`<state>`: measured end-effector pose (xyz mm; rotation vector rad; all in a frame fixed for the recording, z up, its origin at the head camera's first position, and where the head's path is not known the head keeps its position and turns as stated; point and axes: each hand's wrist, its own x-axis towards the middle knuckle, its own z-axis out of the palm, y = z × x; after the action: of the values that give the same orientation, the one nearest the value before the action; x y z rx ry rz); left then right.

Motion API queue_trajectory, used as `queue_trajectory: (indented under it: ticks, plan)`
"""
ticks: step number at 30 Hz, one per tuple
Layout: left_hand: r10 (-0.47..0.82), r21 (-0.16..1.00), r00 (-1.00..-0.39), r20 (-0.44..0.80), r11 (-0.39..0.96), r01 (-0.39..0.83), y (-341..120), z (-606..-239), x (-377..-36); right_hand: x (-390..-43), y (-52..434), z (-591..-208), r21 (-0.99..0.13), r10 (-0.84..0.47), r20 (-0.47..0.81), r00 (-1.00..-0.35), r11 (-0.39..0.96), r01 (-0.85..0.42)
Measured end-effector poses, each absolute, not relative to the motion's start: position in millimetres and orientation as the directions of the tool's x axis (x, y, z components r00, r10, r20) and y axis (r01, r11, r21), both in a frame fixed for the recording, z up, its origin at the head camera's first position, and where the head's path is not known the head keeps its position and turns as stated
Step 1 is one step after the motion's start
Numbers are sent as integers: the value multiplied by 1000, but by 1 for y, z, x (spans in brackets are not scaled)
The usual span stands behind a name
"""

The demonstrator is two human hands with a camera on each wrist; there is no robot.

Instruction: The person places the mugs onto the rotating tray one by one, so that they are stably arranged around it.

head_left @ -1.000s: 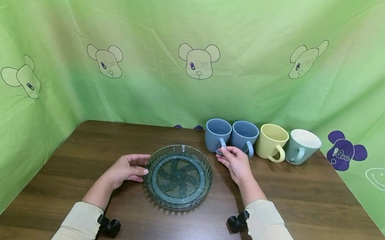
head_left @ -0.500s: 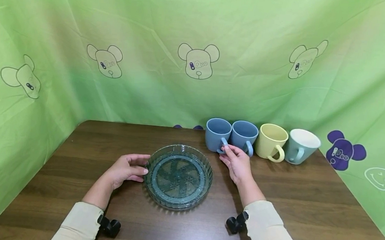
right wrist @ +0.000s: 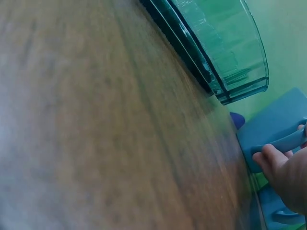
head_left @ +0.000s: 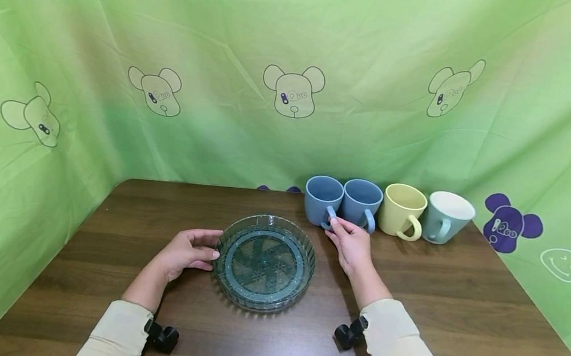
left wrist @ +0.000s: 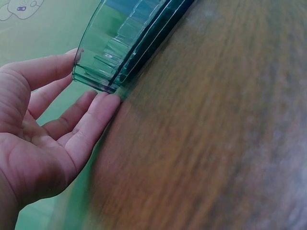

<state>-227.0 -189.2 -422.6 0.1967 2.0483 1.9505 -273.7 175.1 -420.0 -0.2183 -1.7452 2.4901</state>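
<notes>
A round, ribbed clear-green glass dish [head_left: 264, 306] lies on the wooden table. My left hand [head_left: 182, 253] is at its left side, the fingertips touching the outer wall. In the left wrist view the fingers [left wrist: 91, 122] are fairly straight and spread around the dish's edge [left wrist: 108, 50]. With thumb and fingers, my right hand [head_left: 353, 244] pinches the handle of the leftmost blue mug [head_left: 318, 204]. That mug stands upright at the back of the table. The right wrist view shows the thumb and fingers at the blue handle [right wrist: 288, 142], with part of the hand outside the frame.
Right of the gripped mug stand a second blue mug [head_left: 357, 205], a yellow mug [head_left: 399, 215] and a pale teal mug [head_left: 439, 218] with a white inside, all in one row. A green printed cloth [head_left: 208, 125] hangs behind the table [head_left: 159, 206].
My right hand has shifted slightly right at the blue mug's handle. My left hand and the glass dish have stayed in place.
</notes>
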Motion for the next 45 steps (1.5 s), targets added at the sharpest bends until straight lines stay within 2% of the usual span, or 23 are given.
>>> queue_trajectory:
  ticks: [18, 27, 45]
  plan:
    - [312, 994, -943, -112, 35, -107, -189, -426, -226, -266, 179, -411, -966, 87, 27, -996, -254, -49]
    - [309, 995, -945, -104, 25, -101, -191, -427, -227, -260, 182, -406, -964, 41, 4, -999, -267, -15]
    - [319, 994, -942, -107, 23, -105, -190, -428, -227, -247, 189, -397, -969, -4, 27, -1000, -245, -26]
